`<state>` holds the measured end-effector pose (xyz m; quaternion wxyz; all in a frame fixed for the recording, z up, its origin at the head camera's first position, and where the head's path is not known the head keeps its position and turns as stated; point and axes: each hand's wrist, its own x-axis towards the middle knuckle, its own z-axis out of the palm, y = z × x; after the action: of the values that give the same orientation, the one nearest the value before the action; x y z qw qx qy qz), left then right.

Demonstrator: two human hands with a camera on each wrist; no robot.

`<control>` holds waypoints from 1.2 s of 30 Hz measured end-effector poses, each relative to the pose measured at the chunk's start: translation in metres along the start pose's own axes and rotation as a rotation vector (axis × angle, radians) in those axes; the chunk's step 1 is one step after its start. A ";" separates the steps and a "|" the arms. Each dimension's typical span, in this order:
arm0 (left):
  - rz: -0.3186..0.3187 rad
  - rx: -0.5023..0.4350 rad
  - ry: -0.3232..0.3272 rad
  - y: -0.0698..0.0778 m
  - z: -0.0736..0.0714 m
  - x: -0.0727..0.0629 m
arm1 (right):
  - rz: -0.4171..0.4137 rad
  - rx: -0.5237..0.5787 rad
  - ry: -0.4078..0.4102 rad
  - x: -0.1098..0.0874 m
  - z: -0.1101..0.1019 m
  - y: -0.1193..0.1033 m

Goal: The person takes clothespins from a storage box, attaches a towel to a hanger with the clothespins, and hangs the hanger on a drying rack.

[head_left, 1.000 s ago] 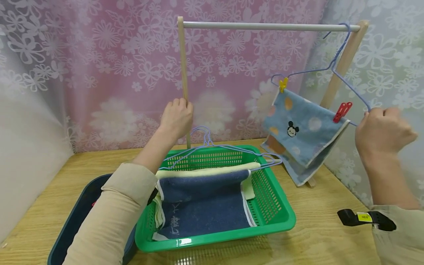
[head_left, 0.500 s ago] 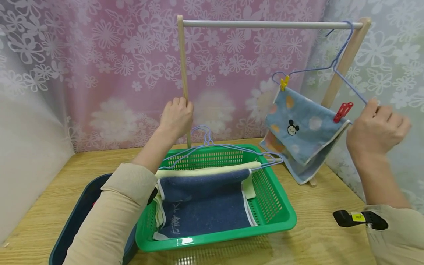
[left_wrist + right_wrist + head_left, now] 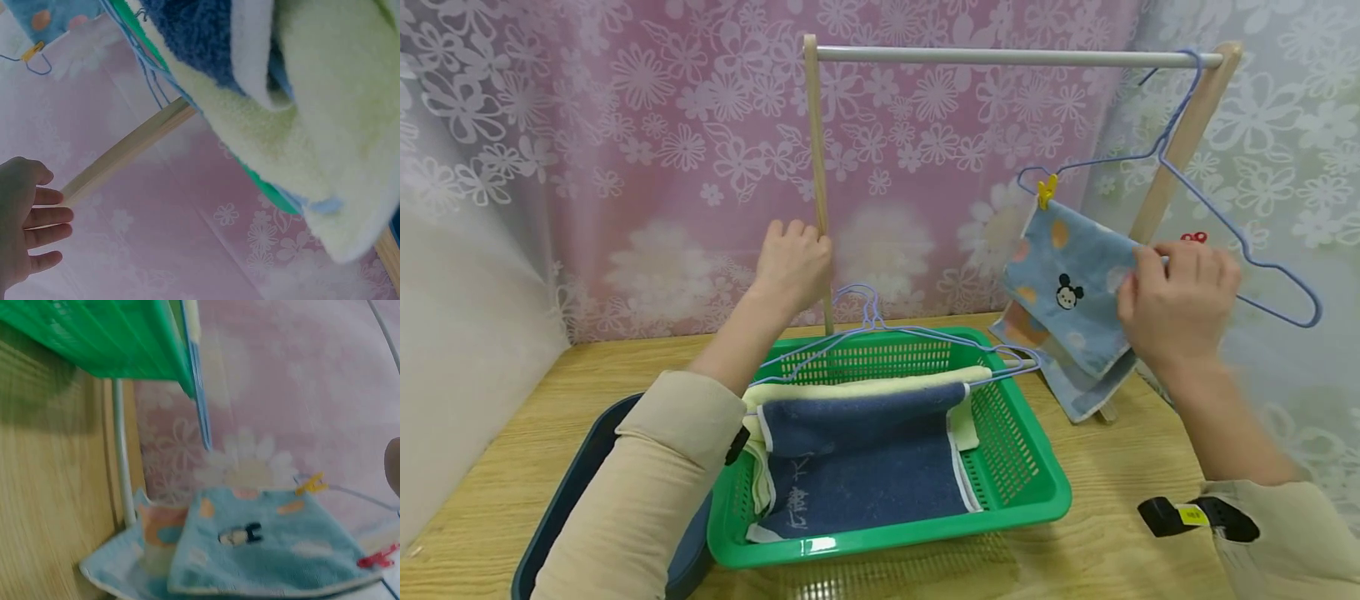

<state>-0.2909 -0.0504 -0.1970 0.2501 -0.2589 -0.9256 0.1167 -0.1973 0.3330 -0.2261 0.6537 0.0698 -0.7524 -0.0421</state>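
Observation:
My left hand (image 3: 793,262) is beside the rack's wooden left post (image 3: 814,142). In the left wrist view its fingers (image 3: 49,216) are spread and nearly straight at the post's edge. A blue wire hanger (image 3: 1213,204) hangs by its hook from the rack's metal bar (image 3: 1000,57), at the right end. On it hangs a light blue spotted towel (image 3: 1060,258) with a yellow clothespin (image 3: 1047,192) and a red clothespin (image 3: 378,557). My right hand (image 3: 1183,304), fingers loosely bent, overlaps the towel's right side and hides most of the red clothespin in the head view.
A green basket (image 3: 887,542) in front of the rack holds a navy towel (image 3: 872,483) and a pale yellow towel (image 3: 880,388) on blue hangers (image 3: 917,332). A dark blue tub (image 3: 550,517) stands left, partly behind my sleeve. A flowered curtain (image 3: 700,167) hangs behind.
My right hand has let go of the hanger's right end and moved left in front of the towel. The left hand has shifted slightly left at the post.

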 end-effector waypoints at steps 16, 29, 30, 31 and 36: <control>0.112 -0.098 -0.076 -0.006 -0.028 -0.051 | -0.295 0.439 -0.532 -0.015 0.025 -0.048; 0.199 -0.217 0.081 -0.005 -0.003 -0.119 | -0.238 0.464 -0.799 -0.021 0.037 -0.066; 0.198 -0.237 0.077 -0.004 -0.002 -0.123 | -0.237 0.467 -0.814 -0.021 0.038 -0.066; 0.196 -0.254 0.074 -0.003 -0.002 -0.127 | -0.235 0.467 -0.830 -0.021 0.039 -0.067; 0.190 -0.306 0.067 0.002 0.002 -0.149 | -0.214 0.373 -0.970 -0.021 0.041 -0.071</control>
<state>-0.1810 -0.1287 -0.2589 0.2261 -0.3838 -0.8952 -0.0113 -0.2316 0.2647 -0.2630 0.1992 0.2337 -0.9517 -0.0015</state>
